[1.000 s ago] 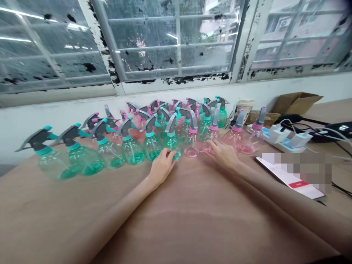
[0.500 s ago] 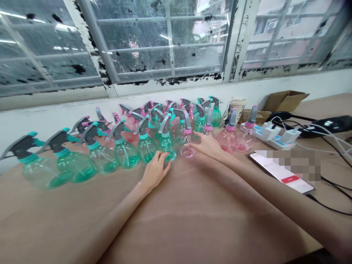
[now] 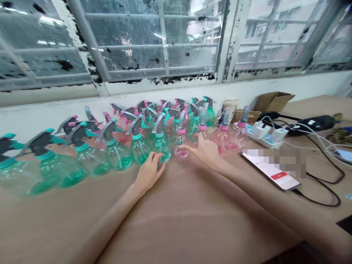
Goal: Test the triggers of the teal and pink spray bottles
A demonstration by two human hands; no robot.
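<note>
Clear green and pink spray bottles with grey trigger heads stand in rows on the table. My left hand (image 3: 148,173) rests by the base of a green spray bottle (image 3: 162,146), thumb and fingers apart. The fingertips are at its lower front; whether they touch it I cannot tell. My right hand (image 3: 208,153) is beside a small pink-collared spray bottle (image 3: 181,141), its thumb reaching to the bottle's lower side and its other fingers apart from it. That hand partly hides another pink-collared spray bottle (image 3: 202,129) behind it. Neither hand grips anything.
More green spray bottles (image 3: 62,167) line the left, and pink ones (image 3: 220,138) stand right of my hand. A phone (image 3: 264,167) lies on the right with a cable. Behind it are a white power strip (image 3: 265,139), a paper cup (image 3: 228,110) and a cardboard box (image 3: 273,101).
The view has turned a little to the right, so everything sits further left. The fingers of my right hand have drawn slightly away from the small pink-collared bottle. My left hand stays by the green bottle.
</note>
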